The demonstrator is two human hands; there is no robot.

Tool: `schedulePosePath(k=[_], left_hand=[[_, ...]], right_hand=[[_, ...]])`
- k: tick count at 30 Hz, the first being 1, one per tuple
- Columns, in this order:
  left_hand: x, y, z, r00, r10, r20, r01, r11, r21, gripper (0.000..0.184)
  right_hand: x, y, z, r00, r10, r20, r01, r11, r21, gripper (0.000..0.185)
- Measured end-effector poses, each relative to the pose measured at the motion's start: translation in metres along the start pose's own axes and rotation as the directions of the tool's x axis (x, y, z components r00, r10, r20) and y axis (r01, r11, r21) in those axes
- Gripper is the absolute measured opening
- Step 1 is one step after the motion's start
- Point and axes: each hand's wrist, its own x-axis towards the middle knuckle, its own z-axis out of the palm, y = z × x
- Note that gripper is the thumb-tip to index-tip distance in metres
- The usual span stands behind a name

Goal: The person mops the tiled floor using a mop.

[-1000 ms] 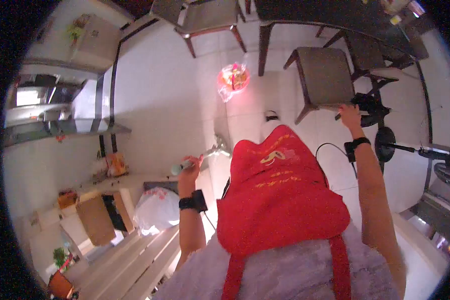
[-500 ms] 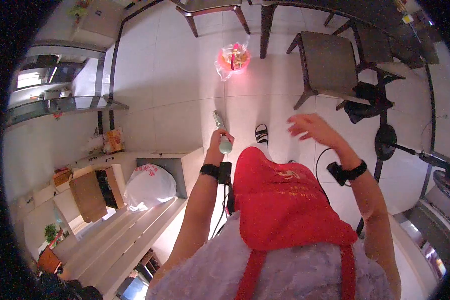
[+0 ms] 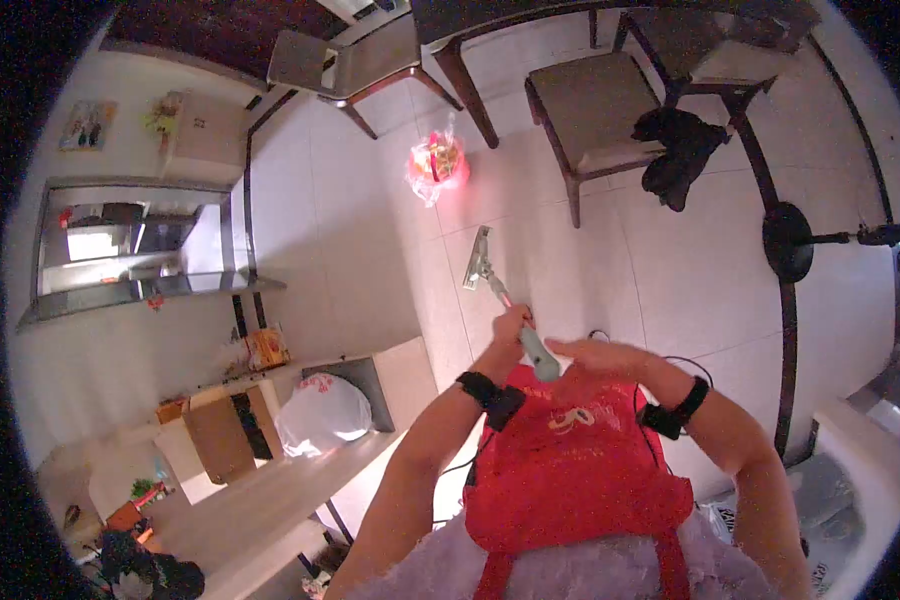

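Note:
My left hand is wrapped round the shaft of a squeegee with a thick pale green handle. Its flat, light-coloured head points away from me, above the floor tiles. My right hand is beside the handle's near end, fingers stretched out towards it; whether they touch it I cannot tell. Both wrists wear black straps with small boxes. Below my hands hangs the red apron that I wear.
A pink bin with a clear liner and rubbish stands on the floor ahead. Chairs and a dark table are beyond. At right is a black fan base; at left, a bench with a white bag and a cardboard box.
My right hand has come in from the right to the handle. The squeegee has turned, its head now further up and right. My view has shifted, with the bin now lower and further left.

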Motion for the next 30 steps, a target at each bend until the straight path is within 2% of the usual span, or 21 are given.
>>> schedulePosePath(k=[1,3,4,5,6,7,8,9,10,11,13,15,16,19,23,25,26,29,30], left_hand=[[0.013,-0.017,0.014,0.999,0.041,-0.027,-0.044,0.993,-0.11,0.013],[0.045,-0.033,0.029,0.997,0.064,0.039,-0.064,0.998,0.0,0.015],[0.051,-0.035,0.039,0.998,0.058,0.021,-0.059,0.996,0.069,0.016],[0.054,-0.036,0.05,0.999,0.053,0.004,-0.053,0.989,0.138,0.017],[0.061,-0.036,0.056,0.999,0.051,-0.014,-0.047,0.978,0.206,0.018],[0.073,-0.04,0.057,0.998,0.058,-0.036,-0.047,0.968,0.246,0.019],[0.089,-0.043,0.063,0.997,0.068,-0.048,-0.052,0.959,0.277,0.02],[0.107,-0.043,0.069,0.995,0.079,-0.06,-0.057,0.95,0.308,0.022],[0.116,-0.04,0.07,0.992,0.12,-0.044,-0.099,0.939,0.329,0.023],[0.136,-0.034,0.067,0.993,0.099,0.068,-0.117,0.923,0.368,0.024],[0.162,-0.013,0.061,0.984,-0.008,0.178,-0.07,0.901,0.428,0.025],[0.183,0.009,0.064,0.934,-0.174,0.312,0.051,0.93,0.365,0.025],[0.196,0.02,0.059,0.895,-0.239,0.377,0.107,0.935,0.339,0.026],[0.243,0.021,0.068,0.873,-0.228,0.432,-0.033,0.854,0.519,0.03],[0.286,0.031,0.068,0.868,-0.208,0.451,-0.117,0.798,0.592,0.027],[0.308,0.033,0.066,0.864,-0.233,0.446,-0.136,0.745,0.653,0.025],[0.316,0.04,0.068,0.85,-0.281,0.446,-0.159,0.671,0.725,0.023],[0.342,0.068,0.081,0.805,-0.419,0.419,-0.245,0.409,0.879,0.02],[0.347,0.074,0.087,0.821,-0.395,0.413,-0.254,0.394,0.883,0.02]], right_hand=[[0.008,0.012,-0.01,0.999,-0.031,-0.015,0.033,0.985,0.169,0.049],[0.032,0.039,-0.03,0.995,-0.084,-0.056,0.101,0.868,0.486,0.037],[0.048,0.055,-0.044,0.946,-0.306,-0.11,0.324,0.915,0.241,0.029],[0.059,0.065,-0.052,0.845,-0.511,-0.158,0.513,0.858,-0.029,0.022],[0.071,0.069,-0.059,0.912,-0.319,-0.257,0.375,0.902,0.212,0.022],[0.079,0.064,-0.058,0.95,-0.1,-0.297,0.233,0.861,0.453,0.022],[0.079,0.049,-0.051,0.872,-0.075,-0.484,0.249,0.919,0.305,0.024],[0.09,0.041,-0.056,0.849,-0.094,-0.52,0.292,0.904,0.314,0.026],[0.106,0.045,-0.066,0.827,-0.149,-0.542,0.314,0.923,0.224,0.025],[0.12,0.041,-0.072,0.805,-0.206,-0.557,0.331,0.934,0.133,0.024],[0.136,0.035,-0.084,0.811,-0.208,-0.547,0.384,0.894,0.23,0.021],[0.154,0.029,-0.095,0.802,-0.226,-0.553,0.447,0.841,0.304,0.02],[0.162,0.03,-0.107,0.821,-0.283,-0.495,0.474,0.822,0.317,0.017],[0.176,0.019,-0.122,0.792,-0.303,-0.53,0.552,0.727,0.409,0.015],[0.215,0.007,-0.141,0.768,-0.366,-0.525,0.617,0.641,0.456,0.014],[0.234,0.011,-0.145,0.794,-0.347,-0.499,0.602,0.57,0.56,0.013],[0.242,0.011,-0.147,0.805,-0.339,-0.486,0.591,0.53,0.608,0.012],[0.243,0.001,-0.153,0.879,-0.366,-0.304,0.363,0.101,0.926,0.016],[0.245,-0.003,-0.157,0.881,-0.377,-0.285,0.339,0.084,0.937,0.018]])
